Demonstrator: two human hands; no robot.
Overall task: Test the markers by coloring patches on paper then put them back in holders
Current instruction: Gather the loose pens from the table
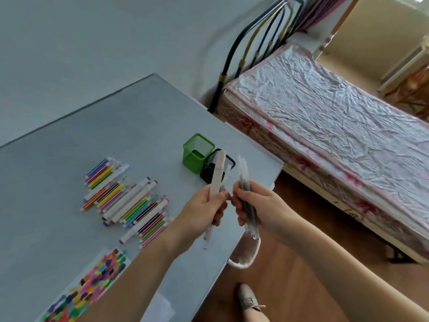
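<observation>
My left hand (204, 206) gripped a white marker (216, 180), my right hand (255, 205) a marker bundle (246, 182), above the table's (58, 182) right edge.

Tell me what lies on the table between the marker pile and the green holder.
Nothing: the head view shows bare grey table between the marker pile and the green holder.

- A bedroom at home, by the look of it.
- There's a bed (329, 126) right beside the table (69, 159), its mattress wrapped in crinkled plastic.
- Metal headboard (260, 40) of curved bars stands against the plain wall (92, 43).
- Wooden floor (290, 275) underfoot, a shoe (248, 298) on it.
- Curtain (322, 12) hangs in the far corner.
</observation>
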